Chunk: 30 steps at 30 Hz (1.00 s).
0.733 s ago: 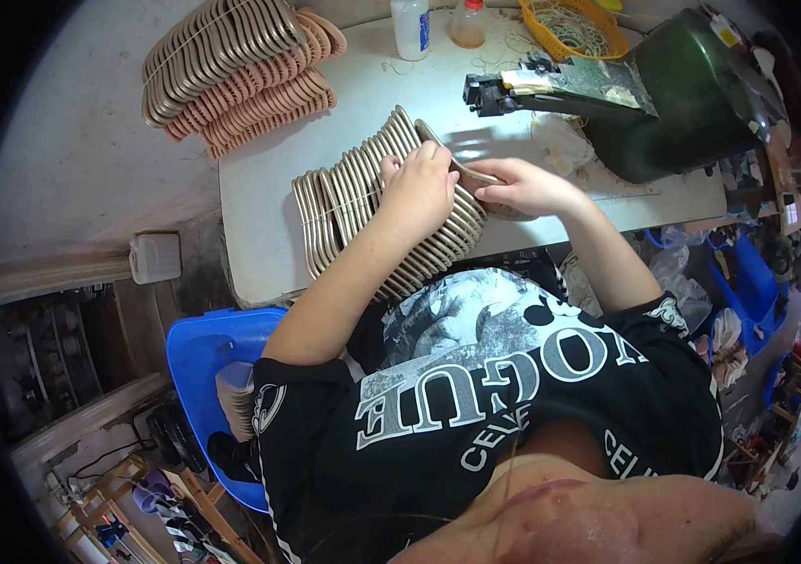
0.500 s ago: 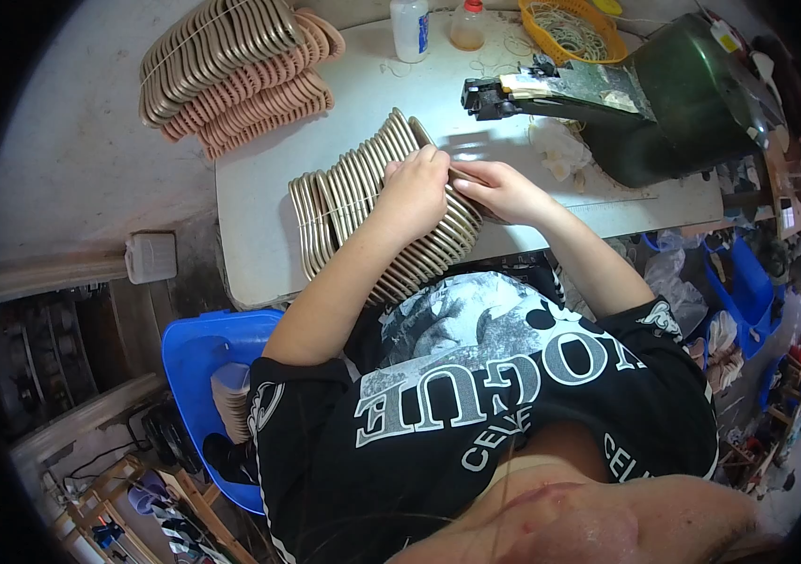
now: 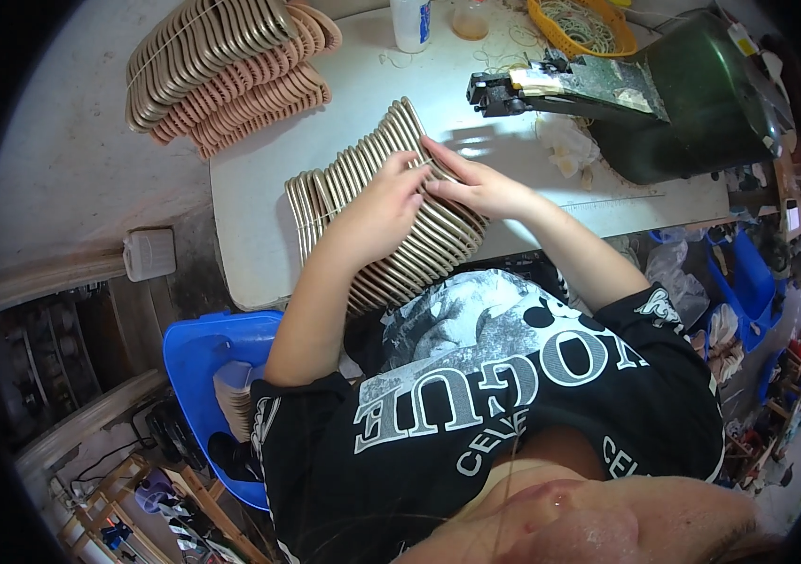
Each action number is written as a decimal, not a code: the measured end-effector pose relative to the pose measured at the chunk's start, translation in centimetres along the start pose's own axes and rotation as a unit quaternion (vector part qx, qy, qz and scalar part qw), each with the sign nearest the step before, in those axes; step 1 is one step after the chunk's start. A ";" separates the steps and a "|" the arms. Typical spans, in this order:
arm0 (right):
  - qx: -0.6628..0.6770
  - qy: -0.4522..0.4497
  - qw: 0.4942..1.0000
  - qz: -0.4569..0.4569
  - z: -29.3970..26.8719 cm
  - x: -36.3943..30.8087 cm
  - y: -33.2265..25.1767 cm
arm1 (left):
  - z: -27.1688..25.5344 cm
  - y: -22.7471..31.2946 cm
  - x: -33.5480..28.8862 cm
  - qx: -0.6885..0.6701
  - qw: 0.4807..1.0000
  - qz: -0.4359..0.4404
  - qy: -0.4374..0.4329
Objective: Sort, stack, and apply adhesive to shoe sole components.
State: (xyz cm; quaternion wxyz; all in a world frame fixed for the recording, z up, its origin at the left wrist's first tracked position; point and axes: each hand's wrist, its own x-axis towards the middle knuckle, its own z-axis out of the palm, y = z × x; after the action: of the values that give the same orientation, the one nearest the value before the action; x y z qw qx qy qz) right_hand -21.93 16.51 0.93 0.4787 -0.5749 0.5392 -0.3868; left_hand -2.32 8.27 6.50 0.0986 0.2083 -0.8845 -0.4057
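A long row of bronze-edged shoe soles stands packed together on the near edge of the white table, with a thin band crossing its left part. Over the top of the row lies my left hand, its fingers loosely bent and apart near the right end. My right hand presses against that right end, forefinger stretched along the last sole and thumb lower down. A thin band shows between the two hands; whether fingertips pinch it I cannot tell.
More bundled soles, bronze and pinkish, are stacked at the far left. A dark green machine with a projecting arm occupies the table's right side. Behind are a white bottle and a yellow basket of bands. A blue tub stands lower left.
My left hand has drawn back to the left and its fingers have loosened. My right hand has slid left onto the end of the row, its forefinger now stretched upward.
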 end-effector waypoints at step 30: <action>-0.415 0.051 0.900 -0.123 4.6 4.4 -6.5 | 4.5 -5.5 -11.5 -0.062 0.840 -0.249 0.477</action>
State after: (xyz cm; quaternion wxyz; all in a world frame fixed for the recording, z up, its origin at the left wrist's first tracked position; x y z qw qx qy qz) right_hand -15.34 12.55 5.80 0.1171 -0.7631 0.5991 -0.2123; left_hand 7.99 13.25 -0.69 0.4172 0.5825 -0.6194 -0.3209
